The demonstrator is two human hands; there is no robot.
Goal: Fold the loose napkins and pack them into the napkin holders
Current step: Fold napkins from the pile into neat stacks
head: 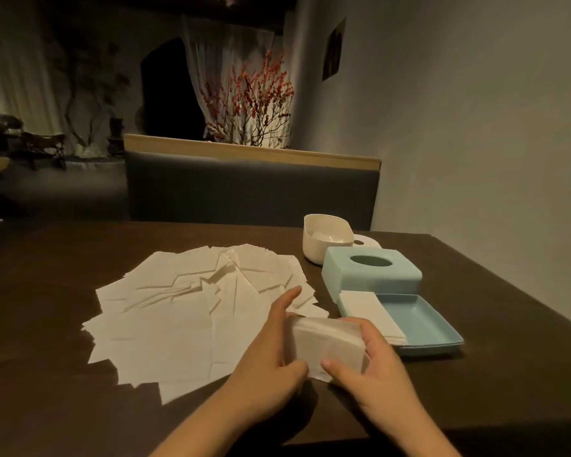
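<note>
At a dim dining bench [63, 258], a left hand [271, 344] and right hand [373, 361] grip a folded napkin stack [327, 341] beside the blue holder tray [419, 319], which holds some folded napkins [365, 303]; many loose napkins [192, 308] remain unfolded, the white holder [323, 239] unfilled.

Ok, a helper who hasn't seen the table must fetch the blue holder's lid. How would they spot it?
On the dark table, look right of the spread of loose napkins. The lid sits between the white holder and the open blue tray. It alone has an oval hole on top.
</note>
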